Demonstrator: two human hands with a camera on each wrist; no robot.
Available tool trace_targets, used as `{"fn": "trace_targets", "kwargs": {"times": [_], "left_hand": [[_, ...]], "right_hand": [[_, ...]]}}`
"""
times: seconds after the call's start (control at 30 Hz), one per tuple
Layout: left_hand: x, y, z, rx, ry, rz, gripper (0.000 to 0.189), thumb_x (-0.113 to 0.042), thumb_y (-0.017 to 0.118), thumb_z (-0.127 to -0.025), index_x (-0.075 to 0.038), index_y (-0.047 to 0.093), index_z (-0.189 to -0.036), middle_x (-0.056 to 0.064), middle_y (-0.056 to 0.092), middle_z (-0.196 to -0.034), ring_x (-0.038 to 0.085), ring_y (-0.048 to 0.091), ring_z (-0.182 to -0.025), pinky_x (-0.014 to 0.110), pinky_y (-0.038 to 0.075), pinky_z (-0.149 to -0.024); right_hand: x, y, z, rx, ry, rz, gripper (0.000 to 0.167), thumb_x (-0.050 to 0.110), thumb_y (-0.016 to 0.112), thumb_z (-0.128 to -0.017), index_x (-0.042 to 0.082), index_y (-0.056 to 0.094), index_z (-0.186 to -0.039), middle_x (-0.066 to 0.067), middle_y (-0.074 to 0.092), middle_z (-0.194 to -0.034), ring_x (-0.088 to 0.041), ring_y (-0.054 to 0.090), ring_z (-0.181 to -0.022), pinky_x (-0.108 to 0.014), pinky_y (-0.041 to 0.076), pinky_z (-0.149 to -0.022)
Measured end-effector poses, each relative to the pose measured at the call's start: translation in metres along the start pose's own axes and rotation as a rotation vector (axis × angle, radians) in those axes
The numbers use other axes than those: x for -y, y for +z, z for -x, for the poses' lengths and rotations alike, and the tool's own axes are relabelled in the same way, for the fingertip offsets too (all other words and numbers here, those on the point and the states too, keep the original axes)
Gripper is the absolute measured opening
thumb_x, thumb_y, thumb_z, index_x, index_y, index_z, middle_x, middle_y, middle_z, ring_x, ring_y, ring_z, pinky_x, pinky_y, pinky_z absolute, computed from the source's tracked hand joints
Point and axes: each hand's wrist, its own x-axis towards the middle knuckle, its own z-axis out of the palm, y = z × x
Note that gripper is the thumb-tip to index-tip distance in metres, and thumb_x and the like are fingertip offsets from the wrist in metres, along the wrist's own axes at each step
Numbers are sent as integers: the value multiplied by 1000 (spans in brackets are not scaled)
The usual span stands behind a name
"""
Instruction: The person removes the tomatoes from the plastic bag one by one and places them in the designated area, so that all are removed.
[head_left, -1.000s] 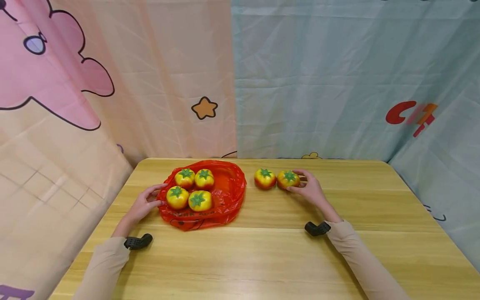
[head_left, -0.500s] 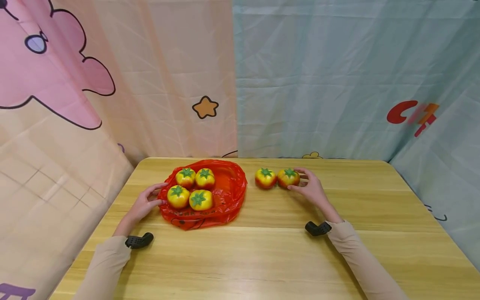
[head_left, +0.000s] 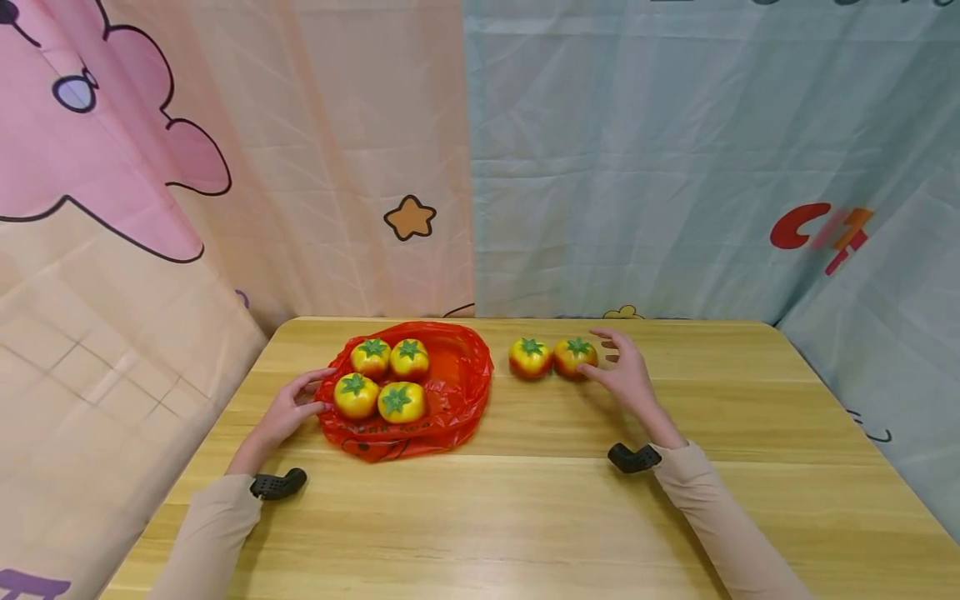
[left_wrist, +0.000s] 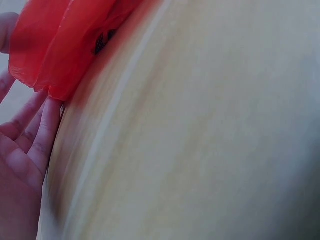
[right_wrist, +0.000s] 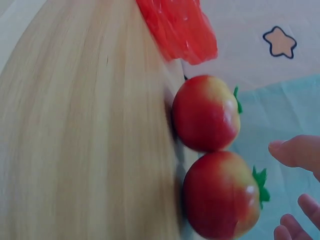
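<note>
Several yellow-and-red tomatoes (head_left: 401, 403) with green star-shaped tops sit in a crumpled red plastic bag (head_left: 461, 408). The left hand (head_left: 287, 410) is at the bag's left side. Its fairly straight fingers touch the bag's edge in the left wrist view, partly hidden by the red plastic (left_wrist: 55, 45). To the right of the bag, two more tomatoes stand side by side on the table: a left one (head_left: 529, 367) and a right one (head_left: 567, 358). Beside the right one is the right hand (head_left: 628, 377), thumb and fingers spread. In the right wrist view, its fingers are apart from the tomato (right_wrist: 220, 200).
The wooden table (head_left: 480, 517) has its far edge close behind the bag and the two tomatoes. A printed curtain (head_left: 637, 167) hangs behind and along both sides. Each wrist carries a black camera mount (head_left: 634, 458).
The right hand's fingers have spread and let go of the right tomato, which stays next to the other one. The left hand and the bag keep their place.
</note>
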Motion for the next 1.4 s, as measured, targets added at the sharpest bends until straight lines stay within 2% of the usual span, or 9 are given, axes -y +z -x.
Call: {"fn": "trace_targets", "kwargs": {"times": [0.1,0.27,0.37,0.47,0.63,0.73,0.93,1.23,1.4], "left_hand": [[1,1,0,-4,0,10,49,-1,56,-91,8,42,-137,14,47,-134,-7,52,-98,10,48,-81],[4,0,0,6,59,58,47,-2,56,-90,2,46,-136,-13,50,-128,-5,53,-99,9,48,-80],[4,0,0,5,58,58,47,-2,56,-90,1,47,-136,-19,48,-126,-5,52,-100,9,47,-81],[2,0,1,-3,14,23,48,-3,56,-90,4,44,-137,-14,47,-128,-7,52,-100,9,47,-81],[2,1,0,-3,-21,-7,49,0,56,-91,8,42,-137,18,46,-135,-9,52,-99,11,48,-82],[2,1,-1,-1,-35,-6,48,1,55,-92,8,41,-138,28,40,-138,-10,51,-99,10,47,-82],[0,1,0,5,-48,-3,49,-1,54,-92,7,40,-139,31,37,-141,-11,50,-100,9,46,-83],[-1,1,0,0,-17,21,48,2,55,-91,10,41,-137,16,45,-136,-9,51,-101,9,47,-83],[-2,2,0,5,-21,14,49,2,55,-91,9,40,-137,27,40,-138,-10,51,-100,9,47,-82]], "right_hand": [[11,3,2,-38,-79,24,59,3,78,-76,0,53,-130,-25,48,-129,-43,48,-117,-55,45,-94],[29,12,5,-69,-194,28,58,3,80,-74,-1,56,-126,-23,52,-124,-41,50,-111,-56,47,-89],[39,20,5,-77,-236,12,57,4,81,-73,-1,57,-125,-22,54,-122,-39,52,-109,-56,49,-87],[44,31,6,-61,-256,10,57,4,82,-72,-1,58,-124,-22,55,-120,-38,53,-108,-55,50,-86],[52,50,11,-10,-264,-30,54,5,81,-73,-1,59,-122,-21,56,-120,-39,53,-108,-52,52,-87],[58,58,14,5,-287,-60,52,4,81,-74,-1,59,-121,-21,56,-119,-39,53,-107,-51,53,-84],[68,76,14,7,-348,-62,51,3,81,-72,3,61,-119,-17,59,-117,-35,56,-104,-47,54,-81],[84,99,16,123,-309,-157,51,4,80,-74,3,60,-121,-21,57,-119,-39,54,-107,-54,50,-88],[93,110,16,179,-322,-166,52,3,79,-75,4,59,-122,-19,57,-120,-38,54,-108,-54,50,-88]]}}
